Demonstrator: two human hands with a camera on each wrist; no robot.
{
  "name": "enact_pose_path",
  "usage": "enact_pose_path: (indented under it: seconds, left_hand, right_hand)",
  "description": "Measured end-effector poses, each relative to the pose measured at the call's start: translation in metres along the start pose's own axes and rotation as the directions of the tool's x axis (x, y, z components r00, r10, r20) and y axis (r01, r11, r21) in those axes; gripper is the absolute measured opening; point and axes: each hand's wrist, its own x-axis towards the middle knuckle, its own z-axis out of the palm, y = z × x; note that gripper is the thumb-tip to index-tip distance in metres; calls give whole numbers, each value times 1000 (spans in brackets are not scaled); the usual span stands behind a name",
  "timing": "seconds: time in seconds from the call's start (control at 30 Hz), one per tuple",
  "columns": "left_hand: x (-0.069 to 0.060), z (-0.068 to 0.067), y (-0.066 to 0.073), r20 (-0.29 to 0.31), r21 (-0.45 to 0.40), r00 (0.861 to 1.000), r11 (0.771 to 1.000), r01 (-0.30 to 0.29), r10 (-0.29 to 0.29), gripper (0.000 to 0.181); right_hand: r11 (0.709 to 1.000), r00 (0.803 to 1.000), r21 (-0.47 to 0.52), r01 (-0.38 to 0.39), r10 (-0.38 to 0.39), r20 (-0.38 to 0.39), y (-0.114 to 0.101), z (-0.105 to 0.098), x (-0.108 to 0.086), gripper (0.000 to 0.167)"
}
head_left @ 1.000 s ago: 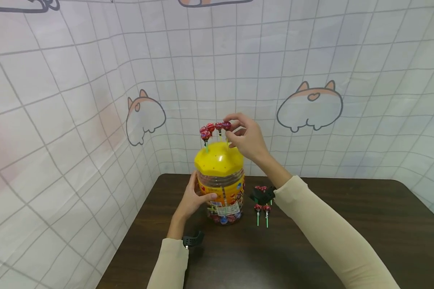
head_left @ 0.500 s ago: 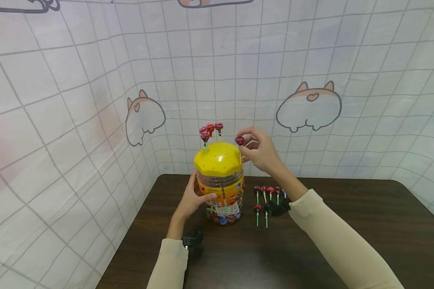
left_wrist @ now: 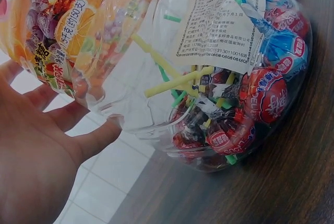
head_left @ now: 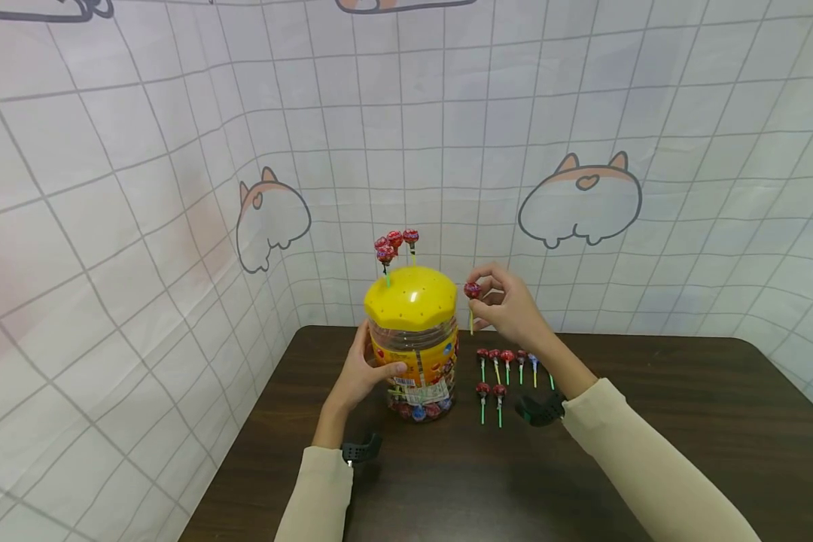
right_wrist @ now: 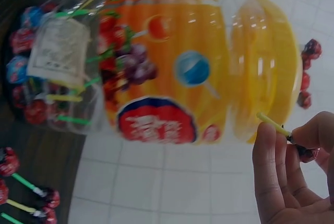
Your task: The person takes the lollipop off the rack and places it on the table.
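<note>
A large candy jar [head_left: 416,361] with a yellow lid [head_left: 409,301] stands upright on the table. Around its left side my left hand [head_left: 357,376] holds it, thumb across the front and fingers behind. Lollipops fill the bottom of the clear jar [left_wrist: 156,98] in the left wrist view. Just right of the lid, my right hand [head_left: 508,305] pinches a red-wrapped lollipop [head_left: 472,290] with its yellow stick pointing down. That stick [right_wrist: 274,124] shows between thumb and fingers in the right wrist view. Several red lollipops [head_left: 385,254] stand upright in the lid's left and back part.
Right of the jar, several lollipops [head_left: 507,357] lie in a row on the dark table [head_left: 447,482], with two more lollipops [head_left: 491,391] in front of them. A white grid-patterned cloth [head_left: 447,135] rises behind the table and on the left.
My right hand has moved right and down with the lollipop, from above the lid to beside it. More lollipops on the table have come into sight. The left hand and jar stay put.
</note>
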Motion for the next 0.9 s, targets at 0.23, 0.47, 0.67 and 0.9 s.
enact_pose_path:
  seconds: [0.23,0.47,0.67,0.9]
  left_hand:
    - [0,0,-1,7,-5,1000,1000,-1,1,94]
    - [-1,0,-1,4,-5,1000,1000,6,-6,93]
    - [-1,-1,0,2,-2,1000,1000,8,-8,94]
    - [-1,0,1,-7,3,1000,1000,18,-18,94]
  right_hand:
    - [999,999,-17,-38,37,-8,21,-6,-10,32]
    - [995,996,-43,-89,88,-27,35,-13,-21,34]
    - [991,992,-57,-121,119,-33,42,-16,-26,33]
    - [989,990,-56,-139,139,-5,51,-20,-30,35]
